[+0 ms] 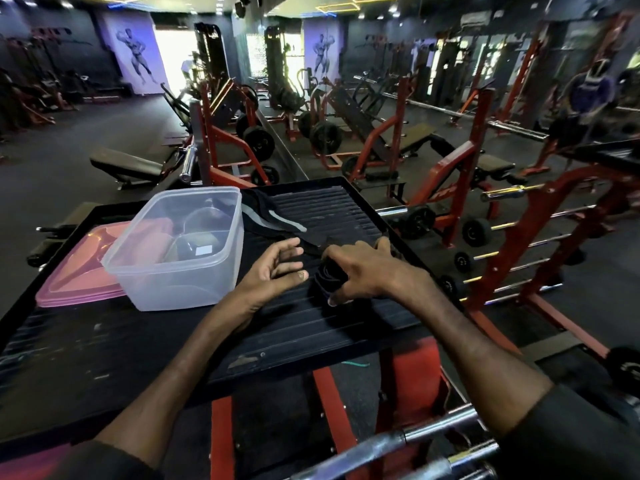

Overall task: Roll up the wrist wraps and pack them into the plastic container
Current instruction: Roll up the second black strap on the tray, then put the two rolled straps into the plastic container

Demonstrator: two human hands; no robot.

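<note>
On the ribbed tabletop (346, 209), right hand (367, 271) has its grip curled round a half-wound roll (327, 277), to hold the coil tight; left hand (273, 268), fingers relaxed and holding nothing, sits at the loose tail (311, 249), probably steadying it; container (173, 278) stands open just left, pink lid (76, 271) beside it; second wrap (273, 216) lies beyond; gym machines all round.

Left hand (273, 270) open, right hand (370, 270) gripping wrap (329, 276)
</note>
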